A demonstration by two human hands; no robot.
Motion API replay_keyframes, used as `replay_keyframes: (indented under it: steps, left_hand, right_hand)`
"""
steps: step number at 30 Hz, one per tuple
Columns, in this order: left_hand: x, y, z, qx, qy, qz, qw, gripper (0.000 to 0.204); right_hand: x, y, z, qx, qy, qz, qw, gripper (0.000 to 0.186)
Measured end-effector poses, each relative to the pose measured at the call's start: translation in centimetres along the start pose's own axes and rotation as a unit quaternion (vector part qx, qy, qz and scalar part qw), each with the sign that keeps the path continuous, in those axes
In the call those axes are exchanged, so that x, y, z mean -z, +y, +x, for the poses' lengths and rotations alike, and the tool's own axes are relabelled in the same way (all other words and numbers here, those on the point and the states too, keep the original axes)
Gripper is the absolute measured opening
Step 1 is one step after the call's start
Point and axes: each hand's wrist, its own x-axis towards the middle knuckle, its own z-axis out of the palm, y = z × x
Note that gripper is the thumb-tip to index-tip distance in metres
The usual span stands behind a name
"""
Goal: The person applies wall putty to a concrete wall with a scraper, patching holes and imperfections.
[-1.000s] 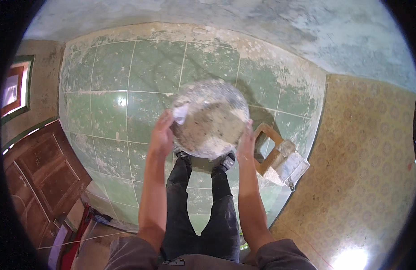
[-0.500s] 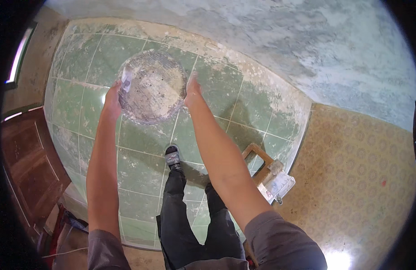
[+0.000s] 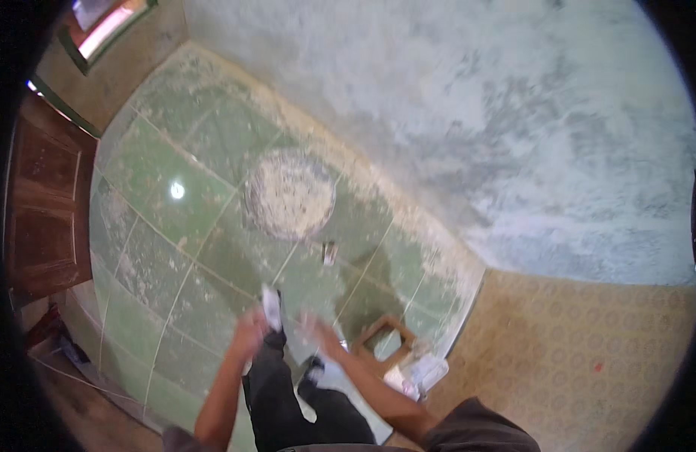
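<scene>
My left hand [image 3: 250, 333] is low in front of my legs, closed and smeared by motion. A small white piece [image 3: 271, 307] shows at its fingertips, its kind too blurred to name. Beside it, apart, my right hand [image 3: 318, 333] hovers near my right leg; blur hides whether its fingers hold anything. Farther ahead a round, pale-crusted disc [image 3: 290, 194] with small dark marks lies on the green tiled floor [image 3: 220, 301], touched by neither hand. A small light-and-dark object [image 3: 329, 253] sits on the tiles just nearer than the disc's right side.
To the right stand a brown frame [image 3: 380, 343] and a white boxy thing [image 3: 422, 377] next to it. A stained grey-blue wall [image 3: 408, 98] bounds the far side. Tan patterned flooring [image 3: 559, 354] begins at the right. A brown wooden door [image 3: 50, 218] stands at the left.
Both hands have let go of the round disc and drawn back toward my body. The disc now rests on the floor. The view has turned and shifted.
</scene>
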Motion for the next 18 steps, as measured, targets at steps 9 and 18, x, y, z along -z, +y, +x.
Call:
replay_keyframes:
  steps: [9, 18]
  left_hand:
    - [-16.2, -3.9, -26.7, -0.055, 0.044, -0.424, 0.903, 0.016]
    - [-26.5, 2.9, -43.4, -0.184, -0.149, -0.262, 0.936, 0.033]
  right_hand:
    - [-5.9, -3.6, -27.5, 0.01, 0.085, 0.185, 0.979, 0.047]
    - [-6.1, 7.3, -44.4, 0.061, 0.149, 0.52, 0.839, 0.044]
